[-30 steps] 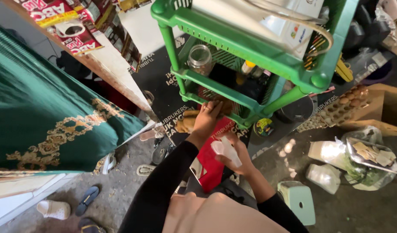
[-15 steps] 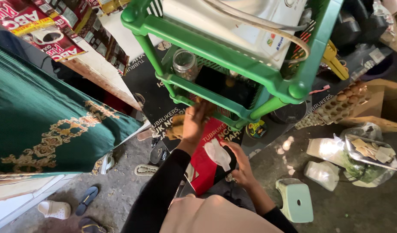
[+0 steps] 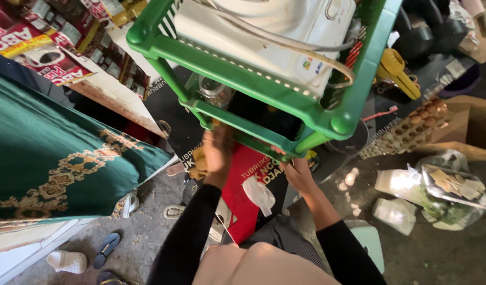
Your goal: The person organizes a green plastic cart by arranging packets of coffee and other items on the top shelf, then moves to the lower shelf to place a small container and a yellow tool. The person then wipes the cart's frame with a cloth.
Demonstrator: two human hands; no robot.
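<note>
Head view shows left hand [image 3: 217, 153] reaching under green rack [image 3: 264, 89], grip hidden, right hand [image 3: 296, 174] pinching white bag [image 3: 259, 194].

The green rack [image 3: 264, 87] hides the fingertips of both hands; the glass jar [image 3: 215, 91] is half hidden; the white appliance [image 3: 274, 26] is cut off at the top edge.

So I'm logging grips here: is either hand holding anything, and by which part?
The left hand and right hand both reach to the lower tier of the green rack. The rack's edge hides the fingers, so any hold cannot be told.
</note>
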